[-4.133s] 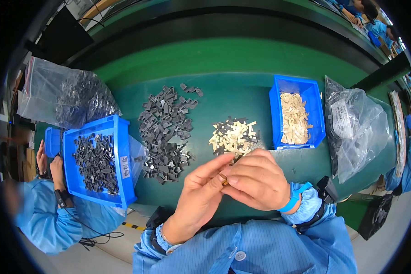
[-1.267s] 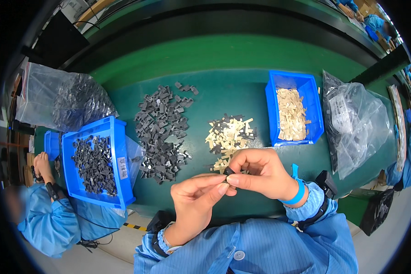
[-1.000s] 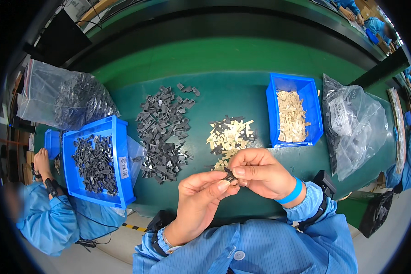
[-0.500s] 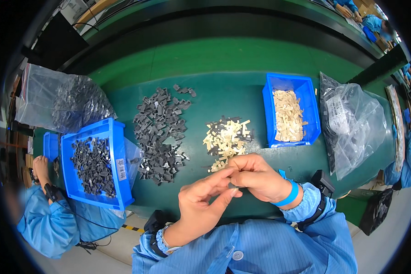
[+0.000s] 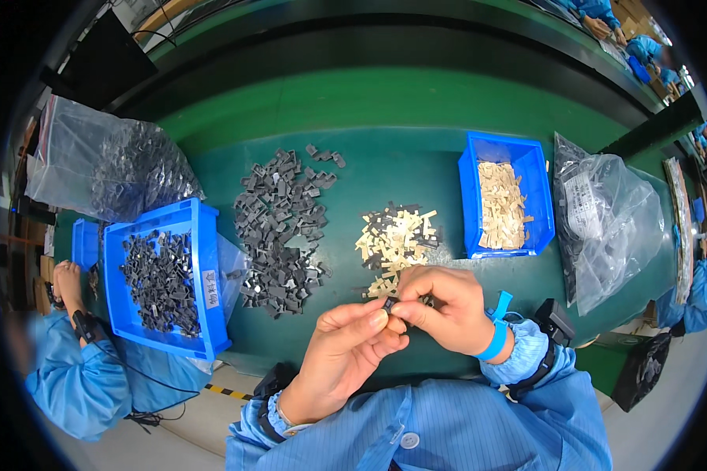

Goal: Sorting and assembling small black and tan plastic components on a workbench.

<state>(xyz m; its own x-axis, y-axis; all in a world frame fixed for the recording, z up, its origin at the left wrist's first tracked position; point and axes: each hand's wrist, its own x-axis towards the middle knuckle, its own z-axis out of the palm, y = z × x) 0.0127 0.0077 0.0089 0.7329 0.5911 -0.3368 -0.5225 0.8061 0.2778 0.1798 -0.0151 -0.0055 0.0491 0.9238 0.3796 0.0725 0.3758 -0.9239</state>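
Note:
A small black plastic part (image 5: 389, 304) is pinched between my two hands, low over the near side of the table. My left hand (image 5: 344, 353) grips it with thumb and forefinger. Thumb and curled fingers of my right hand (image 5: 445, 308) close on its other side; its finer shape is hidden by the fingertips. Just beyond my hands lies a mixed pile of cream and black pieces (image 5: 397, 239). To the left of that pile spreads a larger heap of dark grey plastic parts (image 5: 281, 228).
At the left stands a blue bin (image 5: 218, 314) of black parts, with a clear bag (image 5: 133, 169) of dark parts behind it. A blue bin (image 5: 470, 200) of cream pieces and another plastic bag (image 5: 605, 228) lie right. A co-worker's arm (image 5: 75, 294) rests at the far left.
My fingers have shifted around the part, and its black body now shows between the fingertips. My right hand has turned slightly, its fingers more curled.

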